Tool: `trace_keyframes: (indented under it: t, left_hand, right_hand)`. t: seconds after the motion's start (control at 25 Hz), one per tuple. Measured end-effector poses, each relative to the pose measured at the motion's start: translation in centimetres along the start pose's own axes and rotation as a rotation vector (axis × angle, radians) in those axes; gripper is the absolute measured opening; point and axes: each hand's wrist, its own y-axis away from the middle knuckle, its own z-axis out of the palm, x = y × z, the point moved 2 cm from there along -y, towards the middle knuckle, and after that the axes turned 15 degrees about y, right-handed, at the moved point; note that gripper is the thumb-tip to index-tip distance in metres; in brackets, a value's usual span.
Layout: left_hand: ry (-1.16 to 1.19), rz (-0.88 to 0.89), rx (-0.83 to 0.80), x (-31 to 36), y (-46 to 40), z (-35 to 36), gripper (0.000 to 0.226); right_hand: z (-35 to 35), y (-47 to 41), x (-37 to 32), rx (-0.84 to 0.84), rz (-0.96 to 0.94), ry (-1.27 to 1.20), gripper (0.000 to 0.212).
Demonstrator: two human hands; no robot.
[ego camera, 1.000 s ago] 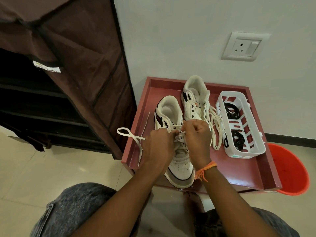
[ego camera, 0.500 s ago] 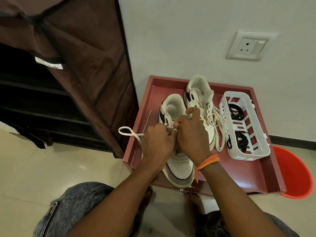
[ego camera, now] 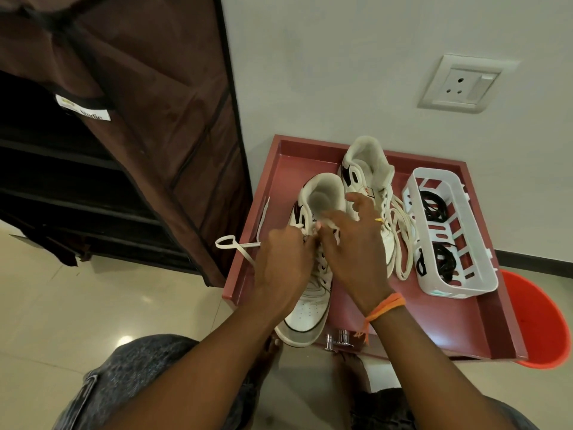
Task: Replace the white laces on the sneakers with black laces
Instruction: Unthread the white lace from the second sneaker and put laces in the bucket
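Observation:
Two white sneakers stand on a red tray table (ego camera: 434,324). The near sneaker (ego camera: 307,308) still carries its white lace, whose loose end (ego camera: 235,246) loops over the tray's left edge. My left hand (ego camera: 285,262) pinches that lace at the upper eyelets. My right hand (ego camera: 350,246) hovers over the same spot with fingers spread, its thumb and forefinger at the lace. The far sneaker (ego camera: 369,169) has empty eyelets, and its pulled-out white lace (ego camera: 403,240) lies beside it. Black laces (ego camera: 434,209) sit coiled in a white plastic basket (ego camera: 459,283).
A brown fabric shoe rack (ego camera: 139,119) stands at the left, close to the tray. An orange bucket (ego camera: 539,324) sits at the tray's right corner. A wall socket (ego camera: 465,85) is on the white wall behind. My knees are below the tray's front edge.
My right hand has lifted from the eyelets and spread its fingers over the near sneaker's collar. My left hand has stayed at the lace. The view has shifted slightly.

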Motion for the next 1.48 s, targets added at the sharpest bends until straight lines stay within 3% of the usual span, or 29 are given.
trace_keyframes:
  t: [0.16,0.4,0.56,0.72,0.8,1.0,1.2,1.28,1.36,1.48]
  left_hand:
    - [-0.075,-0.025,-0.010,-0.3,-0.3,0.3,0.034]
    - [-0.104,-0.017,0.013,0.5,0.1,0.2,0.038]
    - [-0.179,0.042,0.015,0.4,0.2,0.6,0.031]
    - [-0.136,0.040,-0.011,0.7,0.4,0.3,0.027]
    - [-0.100,-0.003,0.002,0.7,0.3,0.1,0.027]
    - [-0.040,-0.017,0.032,0.5,0.6,0.4,0.028]
    - [-0.083,0.013,0.063,0.1,0.3,1.0,0.029]
    - [-0.043,0.006,0.070,0.2,0.5,0.8,0.028]
    - [-0.057,0.029,0.060,0.6,0.7,0.4,0.026]
    - [0.009,0.010,0.013,0.7,0.7,0.2,0.026]
  right_hand:
    - [1.2,-0.1,-0.7,0.030,0.003,0.093,0.016]
    - [-1.6,1.5,1.0,0.211,0.206,-0.154,0.015]
    - [-2.0,2.7,1.4,0.168,0.176,-0.090,0.007]
    - [0.2,0.7,-1.2,0.043,-0.035,0.228,0.028]
    - [1.2,0.1,-2.0,-0.022,-0.011,0.244,0.025]
    - [-0.1,0.9,-0.7,0.118,0.124,-0.136,0.009]
    - [-2.5,2.8,1.8,0.172,0.469,-0.366,0.012]
    - [-2.8,2.7,1.8,0.188,0.399,-0.278,0.011]
    - [-2.4,1.8,0.6,0.179,0.194,-0.114,0.016]
    - [-0.2,0.6,-1.2,0.046,-0.013,0.172,0.025]
